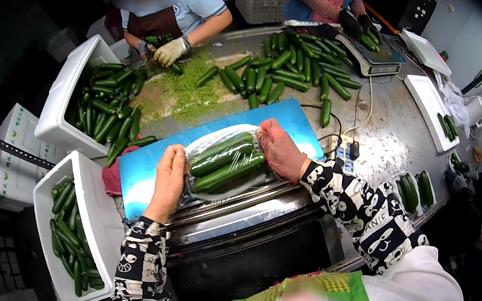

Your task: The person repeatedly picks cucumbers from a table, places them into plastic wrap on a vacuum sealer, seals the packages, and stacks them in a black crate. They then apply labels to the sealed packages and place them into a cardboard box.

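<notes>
In front of me is a white tray of cucumbers (226, 176) under clear plastic film, with creases and glare across the top. My left hand (166, 179) grips the film at the tray's left end. At the right end, my right hand (283, 151), in what looks like a thin reddish glove, pinches the film with its thumb on top. The tray is over a blue panel (145, 172) on a metal machine. Along the machine's front runs a shiny metal bar (242, 216). The tray's underside is hidden.
White foam boxes (106, 238) of cucumbers stand at left. Loose cucumbers (289, 69) and green peelings (193, 87) cover the far table, beside a scale (372, 56). Cables run to a power strip (345, 155). Packed cucumbers (408, 192) lie right. Several co-workers handle cucumbers nearby.
</notes>
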